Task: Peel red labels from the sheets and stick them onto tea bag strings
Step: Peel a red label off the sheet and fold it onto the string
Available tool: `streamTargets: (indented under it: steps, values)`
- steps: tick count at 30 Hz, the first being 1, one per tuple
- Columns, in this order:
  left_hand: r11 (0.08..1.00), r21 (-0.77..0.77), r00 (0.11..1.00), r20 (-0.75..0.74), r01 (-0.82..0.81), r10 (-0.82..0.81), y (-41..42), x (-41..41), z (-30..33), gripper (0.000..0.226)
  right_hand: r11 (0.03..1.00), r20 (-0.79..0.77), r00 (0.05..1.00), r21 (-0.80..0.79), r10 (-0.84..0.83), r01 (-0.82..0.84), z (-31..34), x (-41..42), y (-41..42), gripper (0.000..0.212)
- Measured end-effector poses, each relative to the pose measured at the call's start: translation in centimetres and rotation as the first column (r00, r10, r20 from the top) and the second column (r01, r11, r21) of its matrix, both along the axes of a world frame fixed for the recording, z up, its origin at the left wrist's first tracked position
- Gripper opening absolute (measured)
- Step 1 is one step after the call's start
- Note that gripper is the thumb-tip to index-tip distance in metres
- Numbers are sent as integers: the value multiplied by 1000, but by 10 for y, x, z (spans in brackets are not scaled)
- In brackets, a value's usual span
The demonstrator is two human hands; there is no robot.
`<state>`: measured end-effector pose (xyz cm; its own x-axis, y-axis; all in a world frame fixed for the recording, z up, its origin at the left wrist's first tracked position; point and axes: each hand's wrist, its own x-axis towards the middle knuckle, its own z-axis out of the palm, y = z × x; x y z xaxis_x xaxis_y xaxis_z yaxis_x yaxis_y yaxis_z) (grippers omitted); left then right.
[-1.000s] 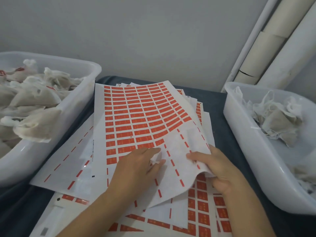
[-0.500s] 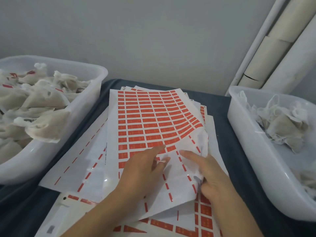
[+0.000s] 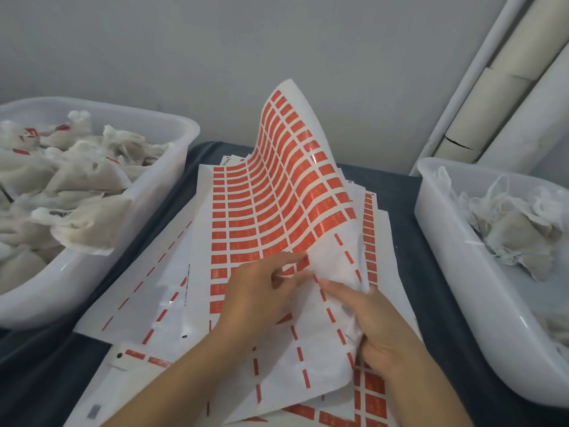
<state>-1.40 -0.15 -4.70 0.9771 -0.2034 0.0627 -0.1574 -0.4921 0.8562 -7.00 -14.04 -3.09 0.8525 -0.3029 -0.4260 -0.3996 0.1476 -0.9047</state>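
Observation:
A white sheet of red labels (image 3: 277, 204) lies on top of a stack of sheets, its far right corner curled up high. My left hand (image 3: 261, 297) pinches a red label (image 3: 303, 262) at the edge of the remaining rows. My right hand (image 3: 375, 331) grips the sheet's emptied near-right part, crumpling the paper. Left of the stack a white tub (image 3: 172, 167) holds many tea bags (image 3: 77, 192), some with red labels on them. A second white tub (image 3: 446, 257) at the right holds several tea bags (image 3: 517, 229) with loose strings.
More label sheets (image 3: 138, 291) spread under the top one on a dark blue cloth (image 3: 409, 229). Pale tubes (image 3: 505, 84) lean against the grey wall at the back right. The tubs flank the stack closely on both sides.
The sheet's far right corner has risen and curled up steeply. My right hand has slid nearer along the sheet's edge and bunched the paper. My left fingers have closed on a label.

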Motion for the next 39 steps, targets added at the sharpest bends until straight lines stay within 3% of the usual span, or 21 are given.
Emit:
streamTargets:
  steps: [13, 18, 25, 31, 39]
  values:
    - [999, 32, 995, 95, 32, -35, 7, 1, 2, 31, 1000, 20, 1000, 9, 22, -22, 2, -2, 2, 37]
    - [998, 37, 995, 91, 45, -49, 6, 2, 2, 31, 999, 37, 999, 19, 30, -30, 5, -4, 2, 50]
    - [995, 93, 986, 158, 40, -54, 6, 0, 5, 32, 999, 33, 999, 29, 32, -33, 3, -3, 2, 34]
    - [997, 62, 983, 175, 42, -52, 6, -2, 8, 33, 998, 44, 999, 53, 19, -21, 4, -3, 1, 33]
    - [986, 147, 963, 244, 80, -115, 8, -3, 3, 34, 1000, -3, 1000, 10, 28, -28, 3, -4, 3, 29]
